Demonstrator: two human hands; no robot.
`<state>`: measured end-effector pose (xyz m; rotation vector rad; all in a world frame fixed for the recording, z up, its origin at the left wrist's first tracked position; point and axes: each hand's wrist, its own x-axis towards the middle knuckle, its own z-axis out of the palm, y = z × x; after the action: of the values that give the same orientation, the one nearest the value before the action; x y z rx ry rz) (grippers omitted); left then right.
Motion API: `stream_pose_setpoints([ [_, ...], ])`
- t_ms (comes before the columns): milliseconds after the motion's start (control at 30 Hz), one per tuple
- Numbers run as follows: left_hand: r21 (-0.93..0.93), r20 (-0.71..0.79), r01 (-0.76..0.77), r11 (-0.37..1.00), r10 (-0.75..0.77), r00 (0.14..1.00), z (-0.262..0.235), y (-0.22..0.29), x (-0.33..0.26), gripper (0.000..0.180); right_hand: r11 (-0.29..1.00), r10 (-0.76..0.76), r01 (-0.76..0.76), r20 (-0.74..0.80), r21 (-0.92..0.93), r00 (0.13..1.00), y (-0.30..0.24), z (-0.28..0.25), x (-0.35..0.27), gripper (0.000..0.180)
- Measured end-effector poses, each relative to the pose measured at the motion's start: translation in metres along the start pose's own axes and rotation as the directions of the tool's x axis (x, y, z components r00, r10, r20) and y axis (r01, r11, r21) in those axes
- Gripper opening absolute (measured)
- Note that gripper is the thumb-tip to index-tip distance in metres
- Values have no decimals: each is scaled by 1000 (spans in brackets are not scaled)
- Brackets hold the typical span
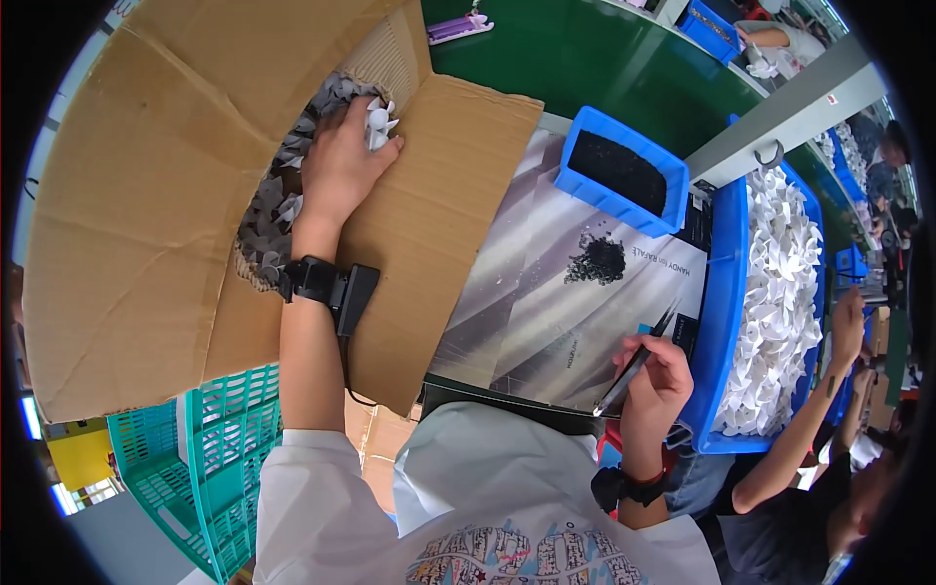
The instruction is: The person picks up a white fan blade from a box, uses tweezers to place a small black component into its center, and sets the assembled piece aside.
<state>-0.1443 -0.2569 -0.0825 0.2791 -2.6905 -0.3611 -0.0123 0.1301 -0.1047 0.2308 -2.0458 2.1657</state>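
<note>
My left hand (341, 171) reaches into the open cardboard box (127, 214). Its thumb and fingers close around several white petal-shaped plastic parts (379, 125); some fingertips are hidden. More such parts lie in the box below my wrist, in shadow. My right hand (655, 385) is closed on slim black tweezers (634, 369), tips pointing away from me over the mat. Beyond it, a small heap of black pieces (597, 260) lies on the grey printed mat (517, 302). A blue bin (563, 175) at the mat's far edge holds more of the black pieces.
A large blue tub (723, 322) full of white parts stands at the right, beside a grey post (790, 112). A green crate (234, 429) sits below the box. A purple object (458, 27) lies on the green bench (546, 58). Another person (799, 487) works close at right.
</note>
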Motion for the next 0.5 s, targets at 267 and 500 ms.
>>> stream_pose_setpoints([
  [267,-250,38,27,968,-18,999,-7,4,-1,48,991,128,-130,-139,-6,982,-8,2,-1,23],
  [500,-331,27,16,944,-7,1000,-2,0,2,47,990,21,-43,-165,-135,986,-9,-9,-13,23],
])
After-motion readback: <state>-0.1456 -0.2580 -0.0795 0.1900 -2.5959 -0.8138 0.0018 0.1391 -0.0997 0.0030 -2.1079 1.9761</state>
